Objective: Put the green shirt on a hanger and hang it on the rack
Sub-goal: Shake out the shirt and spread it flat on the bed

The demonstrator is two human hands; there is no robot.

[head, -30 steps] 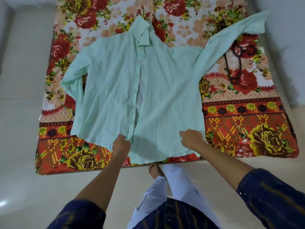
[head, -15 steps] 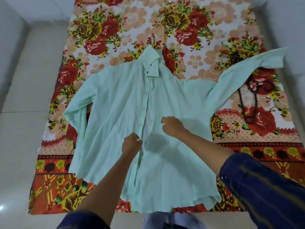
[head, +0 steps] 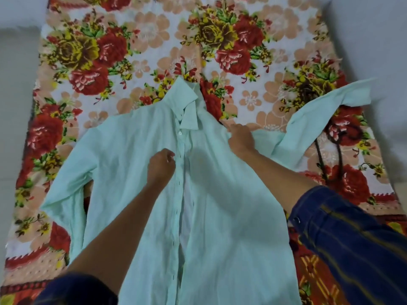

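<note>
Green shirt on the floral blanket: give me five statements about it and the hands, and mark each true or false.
1. The green shirt lies spread front-up on the floral blanket. True.
2. The left hand rests beside the button placket. True.
3. The right hand holds the hem at the bottom. False: it is up at the shoulder seam, next to the collar.
4. The shirt already hangs on a hanger. False: no hanger is inside it; a dark hanger lies on the blanket under the far sleeve.
5. The shirt's front is partly open below the chest. True.
</note>
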